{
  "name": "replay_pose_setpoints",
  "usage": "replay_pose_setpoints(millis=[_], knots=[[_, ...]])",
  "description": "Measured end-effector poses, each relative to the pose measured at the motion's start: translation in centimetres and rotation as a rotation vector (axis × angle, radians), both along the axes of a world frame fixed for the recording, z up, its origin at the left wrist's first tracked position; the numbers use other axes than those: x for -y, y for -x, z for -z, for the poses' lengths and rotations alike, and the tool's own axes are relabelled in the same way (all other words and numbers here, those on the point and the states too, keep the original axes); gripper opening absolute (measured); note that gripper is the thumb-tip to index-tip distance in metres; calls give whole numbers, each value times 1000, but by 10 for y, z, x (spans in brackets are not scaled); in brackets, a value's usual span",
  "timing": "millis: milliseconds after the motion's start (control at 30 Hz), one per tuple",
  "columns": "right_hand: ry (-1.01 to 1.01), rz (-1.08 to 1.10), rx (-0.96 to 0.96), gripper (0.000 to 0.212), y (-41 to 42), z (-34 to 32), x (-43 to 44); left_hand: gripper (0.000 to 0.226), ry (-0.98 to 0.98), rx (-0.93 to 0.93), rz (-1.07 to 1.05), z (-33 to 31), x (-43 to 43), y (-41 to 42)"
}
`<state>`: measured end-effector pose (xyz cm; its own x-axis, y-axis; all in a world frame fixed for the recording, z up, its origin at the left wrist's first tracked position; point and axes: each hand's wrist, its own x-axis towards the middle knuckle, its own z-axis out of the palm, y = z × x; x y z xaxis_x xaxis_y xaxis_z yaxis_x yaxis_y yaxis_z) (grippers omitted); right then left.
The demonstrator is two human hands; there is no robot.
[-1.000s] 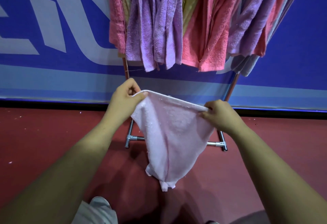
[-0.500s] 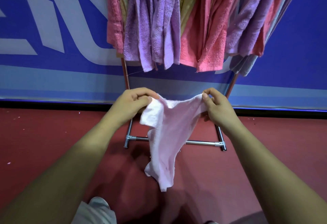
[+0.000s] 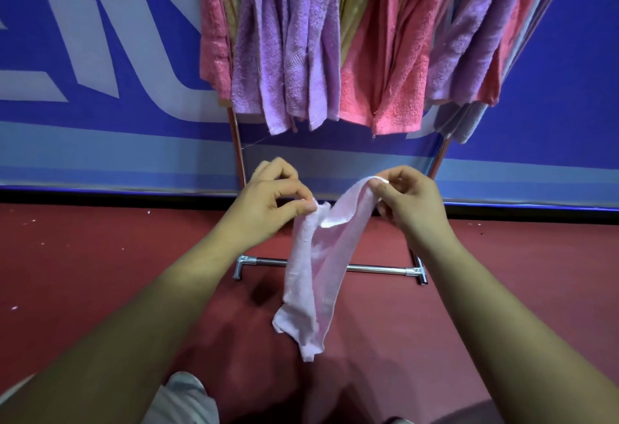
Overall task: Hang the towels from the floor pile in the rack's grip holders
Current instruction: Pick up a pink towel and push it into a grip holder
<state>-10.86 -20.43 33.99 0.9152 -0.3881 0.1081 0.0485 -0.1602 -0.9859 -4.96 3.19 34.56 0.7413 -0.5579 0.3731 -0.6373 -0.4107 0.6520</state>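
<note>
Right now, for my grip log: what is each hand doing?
Left hand: closed, pinching the pale pink towel.
Right hand: closed, pinching the same towel's upper edge.

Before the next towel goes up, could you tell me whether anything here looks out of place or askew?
Nothing stands out: the left hand and right hand pinch the pale pink towel, and the hung towels drape down from the rack.

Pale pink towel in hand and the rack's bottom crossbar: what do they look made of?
Pale pink towel: soft terry cloth, probably cotton. It looks matte with a nubby looped pile and hangs limp in folds. Silver bottom crossbar of the rack: metal tube, likely chromed or polished steel, with bright highlights and shiny corner fittings. The exact alloy cannot be told.
</note>
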Motion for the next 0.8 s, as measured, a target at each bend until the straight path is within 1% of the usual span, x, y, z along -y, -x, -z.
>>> replay_pose_setpoints(millis=[33,67,133,200,300,367,433,500,600,700,767,800], knots=[[-1,-15,8,2,0,-1,-2,15,2,19,20,-1,1,0],[-1,-34,16,4,0,-1,-3,16,20,11,54,-1,2,0],[-8,-114,32,11,0,-1,-8,12,49,-65,104,-2,5,3],[25,-209,28,19,2,-2,-13,8,65,-150,113,-3,8,7],[25,-385,-15,27,6,-4,-19,13,93,-177,100,-2,11,8],[1,-496,-55,24,9,-6,-21,12,125,-195,97,-1,10,6],[47,-562,-88,17,11,-7,-21,10,143,-198,85,-1,10,5],[94,-583,-110,12,11,-5,-21,10,153,-190,80,-1,10,5],[127,-559,-105,9,9,-1,-19,7,152,-204,67,0,10,4],[112,-506,-77,14,10,-3,-16,9,88,-174,44,1,6,3],[182,-514,-73,19,12,-3,-15,12,23,-132,60,0,1,1],[222,-518,-73,21,13,-3,-14,16,-40,-114,80,1,-2,-1]])
